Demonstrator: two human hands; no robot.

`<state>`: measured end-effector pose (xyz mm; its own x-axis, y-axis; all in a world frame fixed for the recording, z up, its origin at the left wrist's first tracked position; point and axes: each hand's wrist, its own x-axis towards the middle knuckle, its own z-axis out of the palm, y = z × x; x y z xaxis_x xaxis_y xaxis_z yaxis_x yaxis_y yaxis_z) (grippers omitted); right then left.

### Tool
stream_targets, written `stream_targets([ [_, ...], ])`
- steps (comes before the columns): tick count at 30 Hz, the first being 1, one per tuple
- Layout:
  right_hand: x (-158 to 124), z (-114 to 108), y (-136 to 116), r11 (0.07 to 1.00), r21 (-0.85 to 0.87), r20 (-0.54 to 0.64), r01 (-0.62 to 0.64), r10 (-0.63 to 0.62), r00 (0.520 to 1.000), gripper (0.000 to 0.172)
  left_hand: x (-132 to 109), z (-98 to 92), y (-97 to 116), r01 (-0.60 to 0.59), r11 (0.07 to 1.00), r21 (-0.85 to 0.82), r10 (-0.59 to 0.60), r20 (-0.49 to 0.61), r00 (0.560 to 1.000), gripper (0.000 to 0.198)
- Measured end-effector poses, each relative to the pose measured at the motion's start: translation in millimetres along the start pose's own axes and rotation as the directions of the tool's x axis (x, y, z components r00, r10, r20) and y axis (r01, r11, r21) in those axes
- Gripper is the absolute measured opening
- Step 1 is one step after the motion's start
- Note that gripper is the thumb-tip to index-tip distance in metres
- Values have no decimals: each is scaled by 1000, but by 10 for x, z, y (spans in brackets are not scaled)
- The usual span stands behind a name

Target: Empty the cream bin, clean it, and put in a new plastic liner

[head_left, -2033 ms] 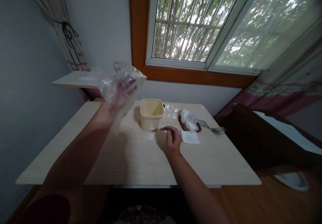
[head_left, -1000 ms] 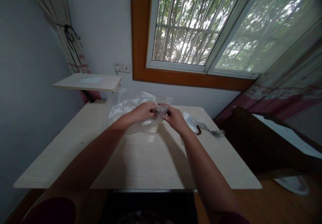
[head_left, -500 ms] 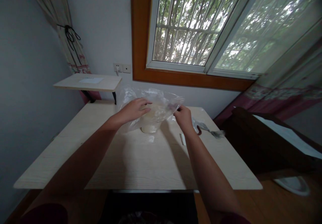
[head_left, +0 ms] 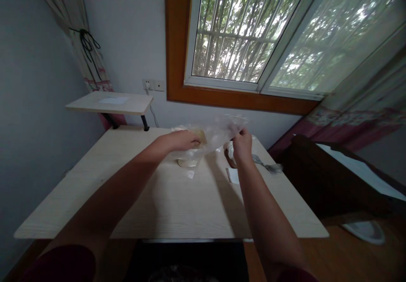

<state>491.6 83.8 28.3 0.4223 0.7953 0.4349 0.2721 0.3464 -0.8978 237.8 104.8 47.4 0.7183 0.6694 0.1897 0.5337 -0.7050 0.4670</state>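
Note:
Clear plastic film or a bag (head_left: 215, 137) stretches between my two hands above the table. My right hand (head_left: 242, 144) is closed on its upper right part. My left hand (head_left: 186, 140) has its fingers curled at a yellowish item (head_left: 200, 137) among the plastic; the fingertips are partly hidden, so its exact grip is unclear. Just below my left hand, a clear ribbed container (head_left: 187, 162) rests on the table, its top covered by the plastic.
Beside my right forearm lie a small white piece (head_left: 233, 175), a brown curved item (head_left: 229, 155) and crumpled grey plastic (head_left: 273, 168). A raised shelf (head_left: 139, 104) stands at the table's (head_left: 177, 210) back left, below a window.
My left hand has moved right and its fingers have closed. My right hand has shifted right and slightly up, drawing the plastic with it. More of the brown item and white piece shows.

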Motion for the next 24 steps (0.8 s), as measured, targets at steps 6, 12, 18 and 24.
stream_targets([
  [6,-36,170,-60,971,-183,198,154,-117,973,41,333,75,43,35,999,24,-40,314,948,26],
  [12,-146,318,-115,909,-289,285,298,-216,934,28,339,-73,35,19,998,66,-35,263,964,21],
  [18,-183,342,-156,830,-335,420,446,-292,859,25,-111,-341,57,-44,996,71,50,-79,996,23],
  [24,-190,399,-142,680,-488,472,547,-321,821,27,-609,-391,-95,15,998,62,11,-406,914,28],
])
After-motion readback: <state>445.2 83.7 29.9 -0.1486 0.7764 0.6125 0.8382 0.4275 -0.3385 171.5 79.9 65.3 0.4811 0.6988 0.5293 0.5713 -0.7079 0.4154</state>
